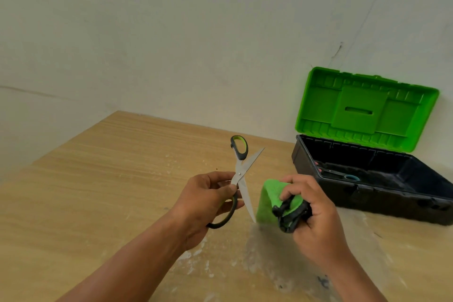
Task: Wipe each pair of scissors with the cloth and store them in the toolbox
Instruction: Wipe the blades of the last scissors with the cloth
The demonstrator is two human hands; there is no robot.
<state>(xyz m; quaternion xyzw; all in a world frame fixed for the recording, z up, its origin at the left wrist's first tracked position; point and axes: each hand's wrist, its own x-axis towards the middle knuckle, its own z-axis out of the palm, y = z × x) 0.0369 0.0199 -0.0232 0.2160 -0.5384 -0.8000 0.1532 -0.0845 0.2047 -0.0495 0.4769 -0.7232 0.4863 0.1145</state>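
My left hand [208,200] holds a pair of scissors [241,179] with black-and-green handles, gripping it near the pivot, blades spread wide in an X above the table. One handle loop points up and away, the other hangs under my palm. My right hand [311,213] grips a bunched green cloth [270,200] with a dark edge, just right of the lower blade tip. The toolbox [306,154] stands at the right with its green lid [367,108] raised; another pair of scissors [340,174] lies inside on its floor.
The wooden table [110,191] carries whitish smears and scuffs near its front middle. A pale wall runs close behind the table and the toolbox lid leans back against it.
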